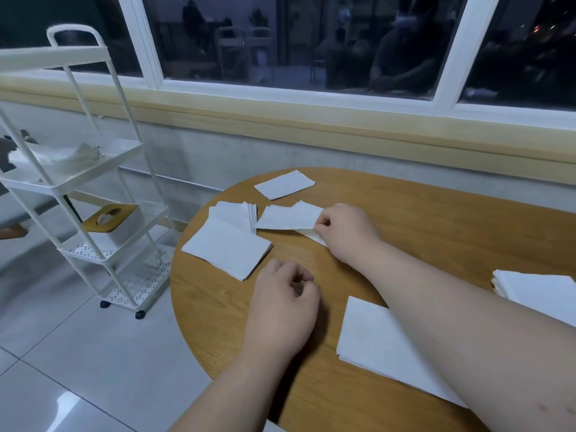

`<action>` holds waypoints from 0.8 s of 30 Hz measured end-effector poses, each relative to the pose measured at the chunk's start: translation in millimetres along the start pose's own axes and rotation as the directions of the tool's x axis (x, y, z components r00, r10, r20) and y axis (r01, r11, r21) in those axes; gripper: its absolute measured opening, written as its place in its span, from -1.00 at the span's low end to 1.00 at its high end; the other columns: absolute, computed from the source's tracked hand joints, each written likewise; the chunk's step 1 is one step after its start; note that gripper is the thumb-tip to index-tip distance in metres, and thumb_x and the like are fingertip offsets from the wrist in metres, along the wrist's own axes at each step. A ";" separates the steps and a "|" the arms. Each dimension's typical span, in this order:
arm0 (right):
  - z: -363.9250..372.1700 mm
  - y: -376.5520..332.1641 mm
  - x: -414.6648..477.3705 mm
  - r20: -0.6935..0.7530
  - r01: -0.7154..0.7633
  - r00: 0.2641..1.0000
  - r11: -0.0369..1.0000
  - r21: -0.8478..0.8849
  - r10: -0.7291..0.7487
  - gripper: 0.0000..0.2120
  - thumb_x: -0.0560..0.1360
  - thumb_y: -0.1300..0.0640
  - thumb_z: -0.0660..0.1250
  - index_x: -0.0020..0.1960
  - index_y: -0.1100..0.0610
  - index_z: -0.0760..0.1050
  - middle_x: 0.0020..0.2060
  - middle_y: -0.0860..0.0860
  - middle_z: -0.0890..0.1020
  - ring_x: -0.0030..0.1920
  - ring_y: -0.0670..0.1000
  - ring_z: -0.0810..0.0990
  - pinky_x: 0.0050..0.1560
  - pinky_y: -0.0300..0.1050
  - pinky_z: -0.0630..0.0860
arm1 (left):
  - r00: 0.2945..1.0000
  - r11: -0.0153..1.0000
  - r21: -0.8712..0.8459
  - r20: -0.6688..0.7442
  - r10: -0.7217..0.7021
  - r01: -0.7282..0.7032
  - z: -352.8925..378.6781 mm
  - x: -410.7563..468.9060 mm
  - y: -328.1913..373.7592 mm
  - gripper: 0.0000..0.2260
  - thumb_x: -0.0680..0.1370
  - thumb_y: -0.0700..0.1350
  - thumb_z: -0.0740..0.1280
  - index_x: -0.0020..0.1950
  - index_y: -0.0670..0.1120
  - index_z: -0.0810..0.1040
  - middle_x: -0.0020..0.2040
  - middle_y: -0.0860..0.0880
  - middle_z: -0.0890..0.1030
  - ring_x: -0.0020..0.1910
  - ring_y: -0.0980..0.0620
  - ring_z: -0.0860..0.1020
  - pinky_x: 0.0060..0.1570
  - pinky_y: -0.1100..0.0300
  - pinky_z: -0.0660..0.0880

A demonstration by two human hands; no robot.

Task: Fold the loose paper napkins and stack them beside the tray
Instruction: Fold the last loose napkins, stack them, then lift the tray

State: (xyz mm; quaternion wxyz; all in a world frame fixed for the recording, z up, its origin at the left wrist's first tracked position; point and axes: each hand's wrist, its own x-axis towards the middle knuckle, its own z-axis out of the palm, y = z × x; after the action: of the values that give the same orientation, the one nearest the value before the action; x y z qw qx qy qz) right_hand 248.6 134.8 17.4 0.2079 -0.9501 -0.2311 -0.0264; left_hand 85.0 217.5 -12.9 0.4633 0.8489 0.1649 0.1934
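White metal cart (64, 186) stands left of the counter (436, 219): top shelf holds a pile of loose paper (59, 160), middle shelf a tissue box (124, 224) with wooden lid; far napkin (284, 184) lies close to the counter's back edge; flat napkin (226, 247) sits near the left edge, overlapping the left stack (240, 213); bare wood at far right; right hand (346, 232) fingers pinch the creased napkin (286, 218) at its right edge, mid-counter; left hand (280, 310) rests on the wood, fingers loosely curled, holding nothing; near napkin (371, 341) lies partly under the right forearm; right stack (536, 289) at frame edge.
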 end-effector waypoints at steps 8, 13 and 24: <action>-12.0 10.0 -16.0 0.102 0.030 0.994 0.999 -0.022 -0.028 -0.84 0.56 0.01 0.39 -0.18 0.02 0.61 -0.23 -0.22 0.51 -0.08 -0.06 0.54 -0.04 -0.03 0.55 | 1.000 0.999 0.035 0.005 0.017 -0.017 -0.9 -2.4 2.3 -0.88 0.51 -0.11 0.32 -0.20 0.08 0.55 -0.10 0.15 0.48 -0.09 0.25 0.46 -0.14 0.31 0.39; -14.6 15.6 -22.3 0.120 0.024 0.993 1.000 -0.020 -0.021 -0.80 0.52 -0.07 0.43 -0.19 0.02 0.56 -0.18 -0.18 0.55 -0.10 -0.05 0.52 -0.08 -0.05 0.51 | 1.000 0.998 0.054 0.014 0.014 -0.015 0.1 -1.5 1.9 -0.88 0.51 -0.09 0.32 -0.20 0.09 0.54 -0.11 0.15 0.48 -0.10 0.22 0.48 -0.15 0.31 0.38; -26.7 16.1 -29.6 0.040 -0.030 0.999 0.982 0.188 0.023 -0.77 0.53 -0.11 0.42 -0.19 0.00 0.51 -0.19 -0.13 0.57 -0.20 -0.06 0.52 -0.20 -0.05 0.46 | 1.000 0.999 0.033 0.002 0.014 -0.014 0.6 -1.0 -0.3 -0.91 0.52 -0.11 0.32 -0.10 0.10 0.55 -0.03 0.16 0.47 -0.05 0.24 0.48 -0.06 0.27 0.45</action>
State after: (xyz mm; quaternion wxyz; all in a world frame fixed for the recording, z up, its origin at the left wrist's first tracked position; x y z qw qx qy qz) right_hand 230.6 98.2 31.3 0.2929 -0.9295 -0.2237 0.0161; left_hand 84.4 216.8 -13.6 0.4483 0.8577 0.1617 0.1931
